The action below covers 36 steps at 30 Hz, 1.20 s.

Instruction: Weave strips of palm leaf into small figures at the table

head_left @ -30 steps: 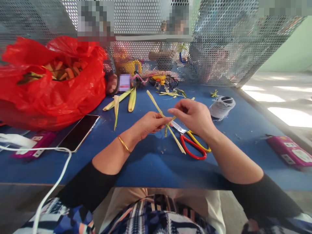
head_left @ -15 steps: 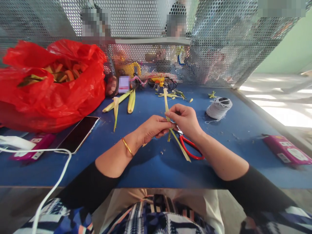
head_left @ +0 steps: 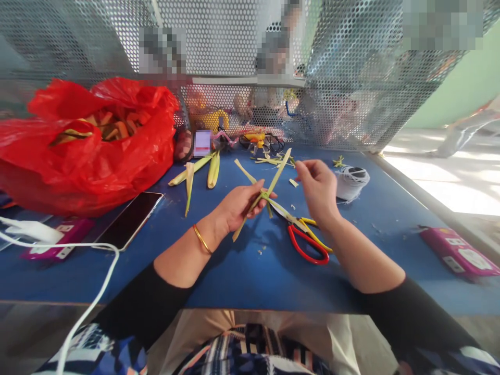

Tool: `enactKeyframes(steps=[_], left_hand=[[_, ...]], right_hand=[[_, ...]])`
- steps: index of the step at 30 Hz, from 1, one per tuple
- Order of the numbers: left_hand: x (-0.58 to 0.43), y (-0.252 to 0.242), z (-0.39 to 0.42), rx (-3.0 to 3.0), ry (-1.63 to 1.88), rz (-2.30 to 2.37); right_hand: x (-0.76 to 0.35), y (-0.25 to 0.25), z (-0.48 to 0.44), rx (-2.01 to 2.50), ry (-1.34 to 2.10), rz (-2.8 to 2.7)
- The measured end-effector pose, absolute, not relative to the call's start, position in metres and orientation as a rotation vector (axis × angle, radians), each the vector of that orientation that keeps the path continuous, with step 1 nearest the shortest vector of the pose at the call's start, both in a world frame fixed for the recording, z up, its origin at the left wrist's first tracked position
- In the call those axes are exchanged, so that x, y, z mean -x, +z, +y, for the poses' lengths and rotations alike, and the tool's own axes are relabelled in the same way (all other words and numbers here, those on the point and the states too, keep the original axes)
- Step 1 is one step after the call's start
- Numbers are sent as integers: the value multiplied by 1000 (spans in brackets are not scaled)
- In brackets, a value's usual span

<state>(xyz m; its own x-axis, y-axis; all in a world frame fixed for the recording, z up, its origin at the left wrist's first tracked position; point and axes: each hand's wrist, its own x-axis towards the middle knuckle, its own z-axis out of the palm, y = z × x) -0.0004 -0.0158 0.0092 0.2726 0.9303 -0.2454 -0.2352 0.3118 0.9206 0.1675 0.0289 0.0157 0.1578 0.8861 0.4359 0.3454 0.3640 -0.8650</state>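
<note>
My left hand (head_left: 247, 205) is closed on a cross of pale green leaf strips (head_left: 265, 195), which look like corn husk, folded over each other at the middle. Their ends stick out several ways, one up and right, another down past my fingers. My right hand (head_left: 318, 188) is held up to the right, apart from the cross, thumb and fingers pinched together. A dark green tip shows by those fingertips; I cannot tell whether it is held or lies behind. Scissors (head_left: 307, 245) with red and yellow handles lie beneath, partly covered by a strip and my right wrist.
A red plastic bag (head_left: 133, 179) stands at left, behind a phone (head_left: 130, 221) and a white cable (head_left: 107, 271). Folded leaves (head_left: 213, 171) and scraps lie at the back. White string (head_left: 352, 185) and a magenta packet (head_left: 459, 252) are at right. Perforated metal (head_left: 234, 41) borders the table.
My right hand has let go of the strips and moved right and slightly up. The strips, kept in my left hand, now spread into a cross. More of the scissors shows.
</note>
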Motion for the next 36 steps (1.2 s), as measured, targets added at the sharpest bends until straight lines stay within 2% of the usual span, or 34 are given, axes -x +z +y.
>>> enactKeyframes(steps=[3, 6, 11, 15, 17, 21, 25, 36], left_hand=[[-2, 9, -17, -919, 951, 1031], [-7, 7, -20, -983, 938, 1084], [-8, 4, -19, -954, 954, 1058], [-2, 6, -16, -832, 1072, 996], [0, 7, -14, -790, 1153, 930], [-2, 6, -11, -731, 1297, 868], [-6, 4, -12, -708, 1329, 872], [-10, 8, -15, -626, 1371, 853]], right_hand=[[-161, 11, 27, 1153, 1160, -1484], [-155, 5, 23, 1034, 1343, -1499], [-156, 4, 23, 1138, 1128, -1504], [-162, 19, 14, 1141, 323, -1642], [-162, 26, 5, 1123, 143, -1773], [-154, 21, -6, 1279, 347, -2085], [-147, 7, -4, 1286, 627, -2085], [-146, 9, -6, 959, 508, -2163]])
